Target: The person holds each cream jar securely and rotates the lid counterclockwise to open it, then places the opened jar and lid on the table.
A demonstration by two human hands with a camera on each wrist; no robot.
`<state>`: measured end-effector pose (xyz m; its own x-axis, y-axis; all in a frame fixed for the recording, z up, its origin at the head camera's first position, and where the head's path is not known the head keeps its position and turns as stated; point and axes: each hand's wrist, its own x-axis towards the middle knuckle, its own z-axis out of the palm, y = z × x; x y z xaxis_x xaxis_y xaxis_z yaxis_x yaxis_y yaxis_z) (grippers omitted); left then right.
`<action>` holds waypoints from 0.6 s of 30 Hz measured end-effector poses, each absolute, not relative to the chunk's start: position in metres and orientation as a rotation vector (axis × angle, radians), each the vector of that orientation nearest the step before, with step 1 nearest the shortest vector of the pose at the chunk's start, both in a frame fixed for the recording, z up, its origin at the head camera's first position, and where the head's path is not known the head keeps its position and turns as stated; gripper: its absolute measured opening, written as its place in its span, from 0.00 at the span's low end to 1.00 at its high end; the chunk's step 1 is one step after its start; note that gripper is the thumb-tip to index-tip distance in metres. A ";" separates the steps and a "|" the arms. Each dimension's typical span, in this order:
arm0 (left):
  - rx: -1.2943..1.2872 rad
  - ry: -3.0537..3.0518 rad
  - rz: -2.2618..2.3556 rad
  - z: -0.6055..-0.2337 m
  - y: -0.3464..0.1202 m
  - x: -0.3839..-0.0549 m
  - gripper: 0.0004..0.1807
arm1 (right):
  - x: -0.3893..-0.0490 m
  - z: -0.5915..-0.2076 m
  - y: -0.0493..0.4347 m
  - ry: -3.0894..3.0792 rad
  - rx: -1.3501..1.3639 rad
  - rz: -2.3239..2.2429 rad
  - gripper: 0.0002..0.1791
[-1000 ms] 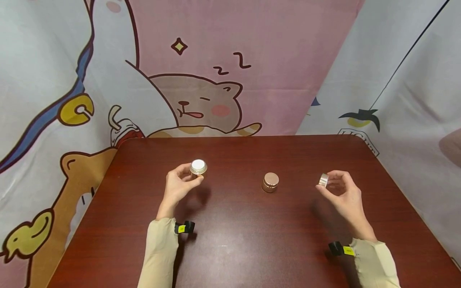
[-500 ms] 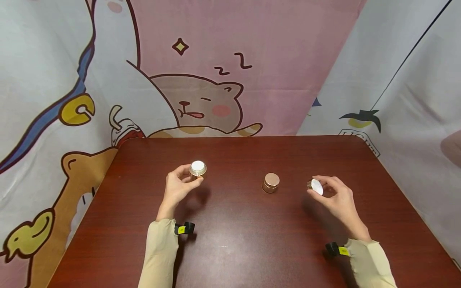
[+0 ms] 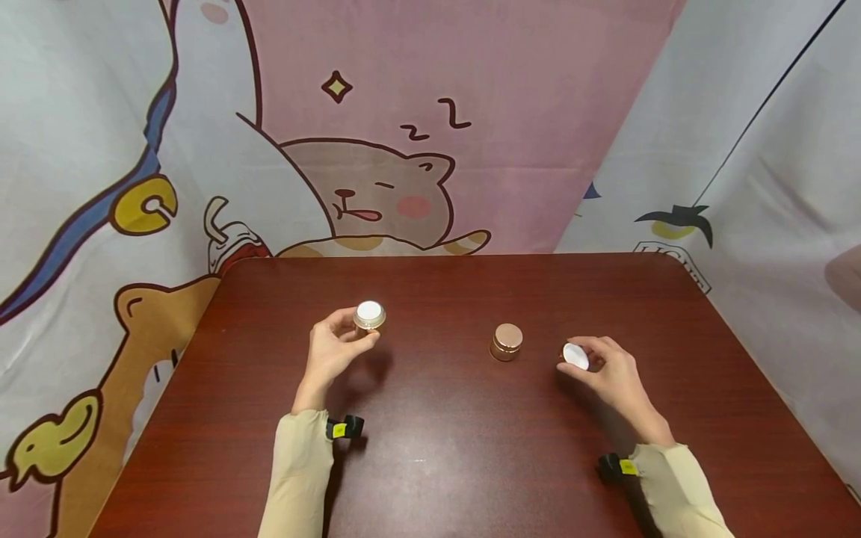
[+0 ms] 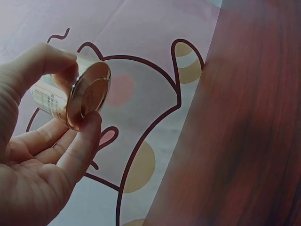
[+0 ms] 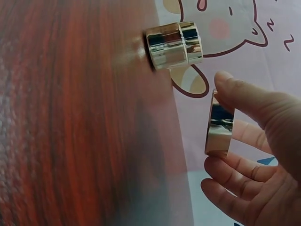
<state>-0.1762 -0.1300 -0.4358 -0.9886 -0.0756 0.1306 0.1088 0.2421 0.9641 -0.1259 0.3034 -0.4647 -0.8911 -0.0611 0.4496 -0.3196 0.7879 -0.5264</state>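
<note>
In the head view my left hand (image 3: 328, 359) grips a small gold cosmetic jar (image 3: 369, 318) above the table, its white top facing up. The left wrist view shows the shiny round base of that jar (image 4: 94, 89) between thumb and fingertips. Off to the right, my right hand (image 3: 615, 377) pinches a short gold jar lid (image 3: 575, 357) by its edge, white inner face turned toward the head camera. A second gold jar (image 3: 506, 342), capped, stands on the table between the hands, nearer the right one. From the right wrist, the lid (image 5: 220, 127) appears side-on.
The dark red-brown wooden table (image 3: 430, 463) has its far edge against a cartoon-printed cloth (image 3: 525, 112). A black wrist camera (image 3: 346, 427) sits at the left cuff, another black camera (image 3: 610, 468) at the right one.
My right hand has moved left toward the standing jar and slightly nearer me. The lid in it has turned, bringing its white inside into view. My left hand stays nearly still.
</note>
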 end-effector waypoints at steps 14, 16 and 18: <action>-0.038 -2.358 -1.847 -0.437 -0.129 -0.177 0.22 | -0.127 -0.474 0.302 -2.694 0.297 0.834 0.24; -0.038 -2.358 -1.849 -0.437 -0.128 -0.177 0.22 | -0.127 -0.474 0.302 -2.727 0.285 0.824 0.24; -0.038 -2.358 -1.849 -0.437 -0.128 -0.177 0.22 | -0.126 -0.475 0.301 -2.767 0.269 0.820 0.24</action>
<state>-0.1775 -0.1283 -0.4374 -0.9892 -0.0693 0.1294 0.1091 0.2423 0.9640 -0.1261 0.3015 -0.4746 -0.9537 -0.1067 0.2811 -0.2427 0.8252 -0.5101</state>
